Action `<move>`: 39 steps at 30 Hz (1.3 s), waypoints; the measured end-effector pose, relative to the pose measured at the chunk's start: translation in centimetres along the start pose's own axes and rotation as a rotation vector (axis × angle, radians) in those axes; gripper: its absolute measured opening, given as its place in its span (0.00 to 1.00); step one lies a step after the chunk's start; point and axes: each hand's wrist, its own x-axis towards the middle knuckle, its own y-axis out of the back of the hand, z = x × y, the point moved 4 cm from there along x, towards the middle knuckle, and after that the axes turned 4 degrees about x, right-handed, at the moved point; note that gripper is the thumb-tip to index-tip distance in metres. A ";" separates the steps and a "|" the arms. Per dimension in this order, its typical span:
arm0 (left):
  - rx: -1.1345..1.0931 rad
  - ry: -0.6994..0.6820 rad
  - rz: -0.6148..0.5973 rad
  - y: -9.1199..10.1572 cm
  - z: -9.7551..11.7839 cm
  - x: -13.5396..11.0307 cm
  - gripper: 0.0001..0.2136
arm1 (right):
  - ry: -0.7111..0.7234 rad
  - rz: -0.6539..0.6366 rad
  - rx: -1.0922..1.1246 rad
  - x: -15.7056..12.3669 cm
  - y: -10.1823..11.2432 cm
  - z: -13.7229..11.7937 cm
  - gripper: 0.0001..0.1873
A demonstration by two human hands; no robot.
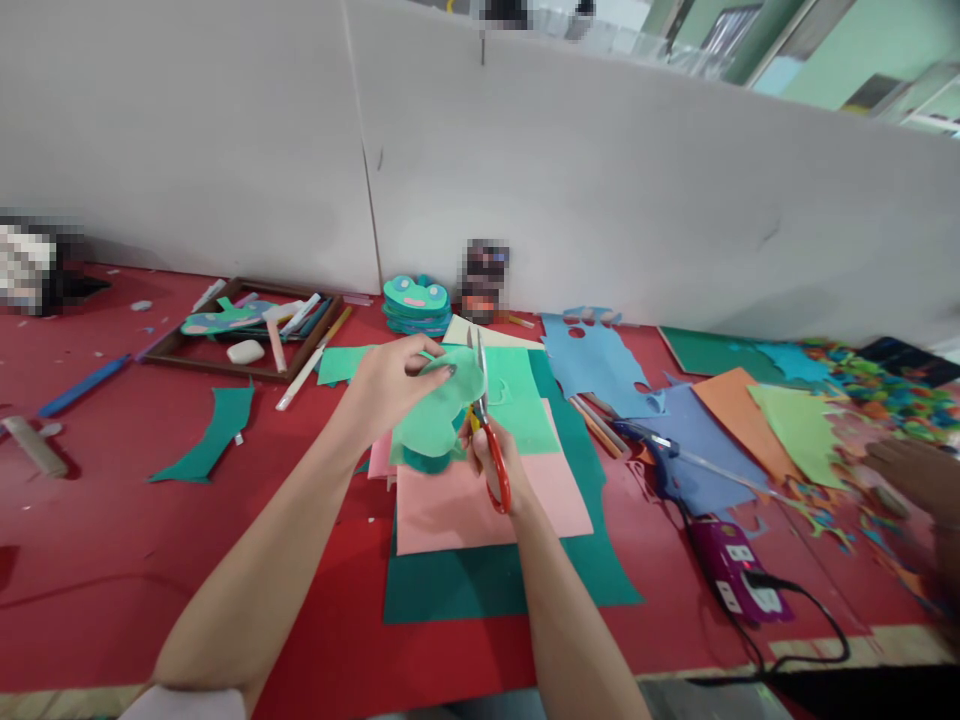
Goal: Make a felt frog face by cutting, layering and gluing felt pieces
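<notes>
here we are over the red surface point(112, 560), and both hands are busy at the centre. the left hand point(390, 385) is curled shut on a light green foam cutout point(439, 415), thumb on top and fingers under its edge, lifting it clear of the sheets below. the right hand point(516, 472) is closed through the red handles of the scissors point(491, 455), whose blades point up toward 12 o'clock and stand slightly parted at the cutout's right edge.

directly beneath the hands lies a pink sheet point(487, 515) on a larger dark green sheet point(525, 585), with a pale green sheet point(529, 400) overlapping the pink one's far edge.

at 12 o'clock from the hands, against the white wall, sits a stack of frog faces point(416, 300). at 10 o'clock is a wooden tray point(180, 352) holding sticks and scraps. at 9 o'clock a dark green offcut point(214, 435) lies alone.

out at 2 o'clock there's a blue sheet point(592, 365) with holes cut in it, then an orange sheet point(731, 410) further right. at 3 o'clock a glue gun point(664, 455) rests on its side, and at 4 o'clock a purple adapter point(731, 570) trails a black cable. far right, a heap of coloured scraps point(885, 390), and another person's hand point(911, 470) resting near it.
</notes>
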 end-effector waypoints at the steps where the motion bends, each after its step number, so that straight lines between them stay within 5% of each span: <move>1: 0.003 0.003 -0.007 -0.1 0.0 0.0 0.12 | -0.005 0.006 0.010 0.0 0.0 0.0 0.24; 39: -0.019 -0.030 -0.026 -0.1 -0.3 0.3 0.10 | -0.072 0.060 0.028 0.0 -0.2 0.5 0.27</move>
